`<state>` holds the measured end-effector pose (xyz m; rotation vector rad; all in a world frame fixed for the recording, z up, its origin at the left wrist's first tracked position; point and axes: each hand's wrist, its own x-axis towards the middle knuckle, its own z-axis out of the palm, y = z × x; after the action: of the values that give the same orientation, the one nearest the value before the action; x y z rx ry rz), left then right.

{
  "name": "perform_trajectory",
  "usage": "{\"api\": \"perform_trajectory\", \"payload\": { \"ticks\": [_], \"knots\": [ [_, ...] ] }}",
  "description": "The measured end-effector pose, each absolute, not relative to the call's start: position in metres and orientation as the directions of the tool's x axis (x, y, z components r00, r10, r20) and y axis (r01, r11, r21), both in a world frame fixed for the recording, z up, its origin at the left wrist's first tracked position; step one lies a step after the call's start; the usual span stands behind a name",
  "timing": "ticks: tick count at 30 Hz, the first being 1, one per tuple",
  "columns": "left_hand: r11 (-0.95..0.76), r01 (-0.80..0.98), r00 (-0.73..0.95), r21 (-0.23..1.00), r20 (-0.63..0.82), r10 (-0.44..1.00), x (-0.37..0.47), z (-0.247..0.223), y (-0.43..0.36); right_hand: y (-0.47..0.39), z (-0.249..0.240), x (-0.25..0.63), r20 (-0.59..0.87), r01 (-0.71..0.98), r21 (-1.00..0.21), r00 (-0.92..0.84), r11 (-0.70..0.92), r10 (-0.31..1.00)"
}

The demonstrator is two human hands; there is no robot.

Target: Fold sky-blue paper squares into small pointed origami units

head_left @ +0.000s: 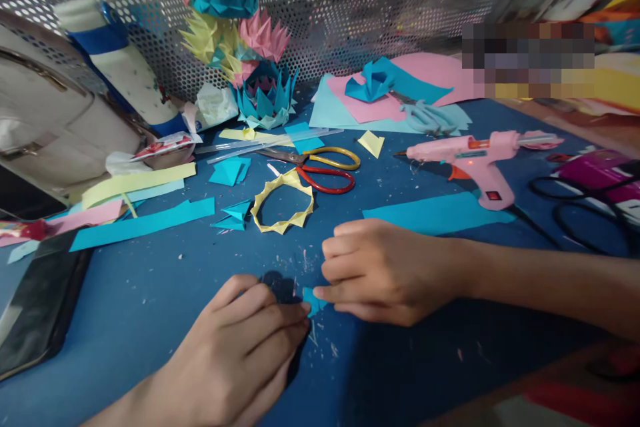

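Note:
A small folded piece of blue paper [313, 301] lies on the dark blue table between my hands. My left hand [250, 333] pinches its left edge with thumb and forefinger. From the other side my right hand [387, 273], fingers curled, presses its right edge, hiding part of it. Just beyond my hands is a yellow folded-paper ring [257, 212], with small blue folded pieces [235, 215] to its left. Scissors with one yellow and one red handle [327, 180] lie behind the ring. A blue paper strip [430, 212] rests beyond my right hand.
A pink glue gun [467, 150] lies at the right, its black cord trailing. Stacked folded-paper crowns [265, 97] stand against a perforated metal panel [310, 20]. A phone [45, 300] and paper strips [145, 223] are at left; light-blue scissors [430, 118] lie on coloured sheets behind.

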<state>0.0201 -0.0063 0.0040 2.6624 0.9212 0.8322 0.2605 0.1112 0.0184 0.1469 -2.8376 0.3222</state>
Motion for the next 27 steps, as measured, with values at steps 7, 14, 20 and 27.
{"api": "perform_trajectory", "payload": {
  "ticks": [7,14,20,27],
  "knots": [
    [-0.544,0.616,0.459,0.569,0.302,0.835,0.031,0.010,0.003,0.108,0.001,0.257,0.324,-0.018,-0.398,-0.938,0.917,0.122],
    [-0.424,0.759,0.403,0.493,0.154,0.902,0.041,0.006,0.009,0.103,0.003,0.257,0.291,0.033,-0.461,-0.939,0.887,0.186],
    [-0.438,0.738,0.412,0.513,0.171,0.895,0.046,0.010,0.008,0.099,0.005,0.256,0.220,0.168,-0.529,-0.919,0.832,0.326],
    [-0.497,0.737,0.414,0.458,0.275,0.868,0.047,0.011,0.003,0.095,0.006,0.255,0.233,0.198,-0.528,-0.902,0.826,0.365]
  ]
}}
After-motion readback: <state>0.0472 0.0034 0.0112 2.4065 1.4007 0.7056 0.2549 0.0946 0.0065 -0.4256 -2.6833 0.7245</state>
